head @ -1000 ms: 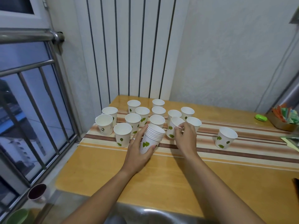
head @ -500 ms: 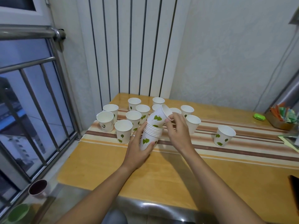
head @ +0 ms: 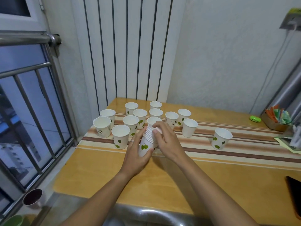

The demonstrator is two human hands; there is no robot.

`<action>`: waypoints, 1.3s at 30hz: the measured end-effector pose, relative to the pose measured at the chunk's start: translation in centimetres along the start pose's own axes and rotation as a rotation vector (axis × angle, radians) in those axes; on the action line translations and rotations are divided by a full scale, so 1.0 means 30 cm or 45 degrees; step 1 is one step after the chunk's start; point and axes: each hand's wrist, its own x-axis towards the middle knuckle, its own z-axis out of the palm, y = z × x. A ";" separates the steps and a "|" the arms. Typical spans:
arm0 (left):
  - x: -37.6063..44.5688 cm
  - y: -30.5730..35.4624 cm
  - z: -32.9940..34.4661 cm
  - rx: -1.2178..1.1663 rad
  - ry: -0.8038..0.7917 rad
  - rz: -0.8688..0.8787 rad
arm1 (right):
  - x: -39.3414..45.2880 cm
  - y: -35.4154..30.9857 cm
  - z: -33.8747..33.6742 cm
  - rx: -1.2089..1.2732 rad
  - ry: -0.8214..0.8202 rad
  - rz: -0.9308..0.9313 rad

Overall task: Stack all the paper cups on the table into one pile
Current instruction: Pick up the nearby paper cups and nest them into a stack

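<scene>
A pile of nested white paper cups with green leaves [head: 145,145] leans away from me at the middle of the wooden table [head: 211,181]. My left hand [head: 136,156] grips the pile from below and the left. My right hand [head: 167,142] lies over the pile's top rims, fingers pressed on the uppermost cup. Several single cups [head: 130,123] stand upright in a cluster behind and to the left. One lone cup [head: 220,138] stands apart at the right on the striped runner [head: 244,144].
A white radiator panel [head: 127,49] rises behind the table. A barred window [head: 29,103] is on the left. A green object [head: 254,119] and a box of packets [head: 276,118] sit at the far right. A dark flat item [head: 294,194] lies at the right edge.
My right hand picked a single cup from the cluster, carried it over and pushed it down onto the pile in my left hand. The pile is one cup taller.
</scene>
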 end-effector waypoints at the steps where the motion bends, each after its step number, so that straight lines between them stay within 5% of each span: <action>1: 0.000 0.001 -0.001 0.001 0.005 -0.007 | -0.006 0.004 0.010 -0.012 -0.001 -0.027; 13: 0.005 -0.004 -0.003 -0.042 0.037 -0.051 | -0.022 0.018 0.028 -0.056 -0.096 -0.010; 19: 0.008 -0.007 -0.007 -0.072 0.091 -0.111 | 0.061 0.104 0.017 -0.055 0.287 0.206; 26: 0.014 -0.019 -0.004 -0.019 0.059 -0.089 | 0.100 0.204 0.064 -0.147 0.023 0.318; 39: 0.013 -0.019 -0.003 0.003 0.037 -0.071 | 0.109 0.139 0.015 -0.045 0.447 0.273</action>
